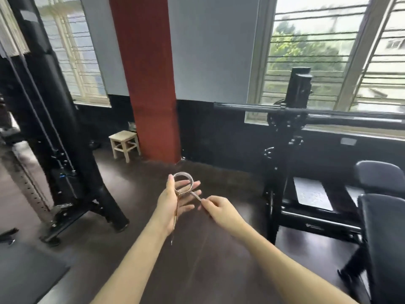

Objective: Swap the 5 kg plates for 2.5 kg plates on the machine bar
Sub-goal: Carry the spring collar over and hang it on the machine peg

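Observation:
A metal spring collar clip (183,178) lies across my left hand (175,200), whose fingers are straight; its coil sits at the fingertips and one long handle runs down the palm past the wrist. My right hand (219,208) pinches the tip of the clip's other handle. Both hands are held over the dark floor, left of the machine. The machine bar (245,106) runs level at the right, its left sleeve end bare with no plate on it. No weight plates are in view.
A black bench (381,207) and the machine's upright frame (278,172) stand at the right. A black cable-machine column (57,119) rises at the left, a red pillar (151,84) at the back with a small wooden stool (124,144) beside it.

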The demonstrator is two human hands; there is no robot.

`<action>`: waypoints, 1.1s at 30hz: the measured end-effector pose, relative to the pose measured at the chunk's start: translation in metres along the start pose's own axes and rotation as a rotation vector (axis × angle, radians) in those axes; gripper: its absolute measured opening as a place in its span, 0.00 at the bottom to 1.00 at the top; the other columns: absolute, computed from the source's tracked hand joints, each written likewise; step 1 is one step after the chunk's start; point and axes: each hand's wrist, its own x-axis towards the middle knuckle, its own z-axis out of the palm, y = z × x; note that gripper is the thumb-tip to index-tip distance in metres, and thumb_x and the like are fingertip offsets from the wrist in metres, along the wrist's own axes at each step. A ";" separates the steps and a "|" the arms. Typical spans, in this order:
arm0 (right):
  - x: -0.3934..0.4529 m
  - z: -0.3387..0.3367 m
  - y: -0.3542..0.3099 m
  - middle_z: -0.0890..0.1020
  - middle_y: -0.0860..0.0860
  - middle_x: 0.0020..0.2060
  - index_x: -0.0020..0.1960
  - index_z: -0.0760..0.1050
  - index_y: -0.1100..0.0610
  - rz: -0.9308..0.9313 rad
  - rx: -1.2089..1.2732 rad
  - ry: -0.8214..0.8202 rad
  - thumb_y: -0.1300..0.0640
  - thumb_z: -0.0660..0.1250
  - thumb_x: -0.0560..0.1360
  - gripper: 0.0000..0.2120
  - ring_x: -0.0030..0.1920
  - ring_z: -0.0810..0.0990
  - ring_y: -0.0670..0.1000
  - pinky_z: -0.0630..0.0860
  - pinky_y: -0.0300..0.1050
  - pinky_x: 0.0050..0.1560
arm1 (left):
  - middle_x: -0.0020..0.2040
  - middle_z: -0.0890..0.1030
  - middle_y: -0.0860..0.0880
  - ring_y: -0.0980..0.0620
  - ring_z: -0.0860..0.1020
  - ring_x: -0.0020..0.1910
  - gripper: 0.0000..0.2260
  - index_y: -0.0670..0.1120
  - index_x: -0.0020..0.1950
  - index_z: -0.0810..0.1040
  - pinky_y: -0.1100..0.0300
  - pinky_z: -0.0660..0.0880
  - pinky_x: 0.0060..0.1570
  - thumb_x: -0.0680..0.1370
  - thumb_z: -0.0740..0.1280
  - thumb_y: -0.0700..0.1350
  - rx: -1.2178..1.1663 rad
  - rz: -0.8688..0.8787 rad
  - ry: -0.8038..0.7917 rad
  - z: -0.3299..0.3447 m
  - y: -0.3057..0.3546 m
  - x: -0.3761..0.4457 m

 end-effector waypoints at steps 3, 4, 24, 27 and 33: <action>0.053 -0.033 0.010 0.77 0.42 0.26 0.45 0.77 0.55 0.021 0.067 0.099 0.52 0.65 0.80 0.08 0.29 0.72 0.41 0.70 0.41 0.37 | 0.53 0.87 0.49 0.50 0.86 0.52 0.27 0.43 0.63 0.76 0.63 0.73 0.27 0.85 0.46 0.60 0.086 -0.014 -0.126 0.036 0.010 0.066; 0.070 -0.048 0.014 0.77 0.42 0.26 0.45 0.75 0.54 0.019 0.069 0.142 0.51 0.66 0.80 0.08 0.28 0.73 0.40 0.70 0.41 0.37 | 0.53 0.87 0.49 0.50 0.86 0.53 0.26 0.44 0.62 0.77 0.63 0.73 0.27 0.85 0.47 0.59 0.111 -0.003 -0.169 0.051 0.012 0.088; 0.373 -0.423 0.003 0.78 0.47 0.29 0.48 0.75 0.57 -0.073 -0.133 0.893 0.49 0.66 0.81 0.10 0.30 0.75 0.44 0.73 0.43 0.37 | 0.49 0.84 0.58 0.62 0.83 0.40 0.20 0.48 0.75 0.66 0.73 0.76 0.37 0.84 0.61 0.51 0.502 0.526 -0.610 0.405 0.135 0.466; 0.420 -0.466 0.004 0.78 0.48 0.31 0.48 0.75 0.57 -0.049 -0.129 0.950 0.50 0.67 0.80 0.10 0.30 0.74 0.45 0.71 0.43 0.38 | 0.53 0.84 0.56 0.59 0.83 0.45 0.24 0.50 0.78 0.62 0.64 0.79 0.47 0.83 0.63 0.49 0.580 0.591 -0.654 0.444 0.147 0.523; 0.512 -0.564 0.004 0.83 0.51 0.34 0.50 0.78 0.60 0.081 -0.114 0.959 0.54 0.69 0.79 0.08 0.26 0.77 0.42 0.72 0.35 0.29 | 0.44 0.84 0.48 0.49 0.85 0.39 0.18 0.49 0.72 0.73 0.52 0.83 0.46 0.81 0.66 0.44 0.550 0.609 -0.742 0.523 0.179 0.641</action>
